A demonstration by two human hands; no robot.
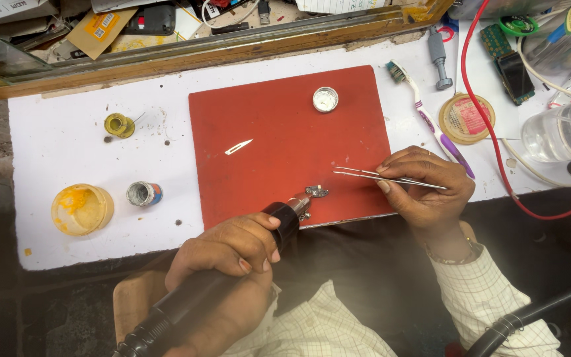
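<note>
A small metal part (316, 192) sits near the front edge of the red mat (279, 132), right at the nozzle of the black hot-air tool (232, 271). The left hand (229, 248) is wrapped tight round that tool's handle. The right hand (427, 185) pinches silver tweezers (378, 176), tips aimed at the part but just short of it. Further up the mat lie a loose blade (238, 147) and a small round tin (325, 99). A toothbrush (427, 116) lies beside the mat.
</note>
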